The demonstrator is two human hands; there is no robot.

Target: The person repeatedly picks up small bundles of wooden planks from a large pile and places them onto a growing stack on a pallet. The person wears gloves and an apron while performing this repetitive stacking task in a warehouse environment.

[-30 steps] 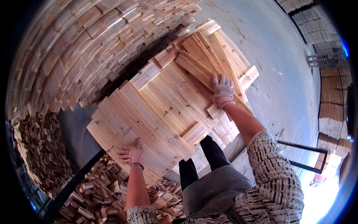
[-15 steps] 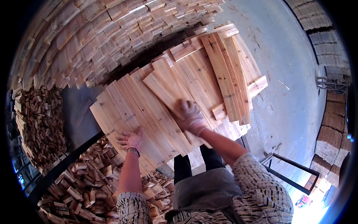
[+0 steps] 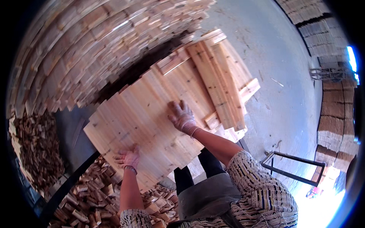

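A tall stack of timber (image 3: 95, 49) rises beyond both hands, filling the upper left, and grey concrete floor (image 3: 289, 76) spreads out to the right of the right hand. Between them, directly under the hands, lies a broad layer of pale wooden boards (image 3: 152, 125) set edge to edge, with a smaller bundle of planks (image 3: 220, 83) lying on it just beyond and to the right of the right hand. Below the left hand a heap of wood offcuts (image 3: 91, 197) spills beside a dark metal bar. A black metal frame (image 3: 292, 167) stands on the floor to the right of the right elbow.

The right hand (image 3: 182, 117), in a pale work glove, lies flat and open on the boards, fingers spread, the arm reaching forward with the elbow bent and a patterned sleeve at the upper arm. The left hand (image 3: 128, 156), also gloved, rests open at the near edge of the boards, fingers spread on the surface, forearm straight up from below. Neither hand grips anything.

Compared with half a second ago, the right hand sits on much the same part of the boards, and the left hand stays at the near edge.
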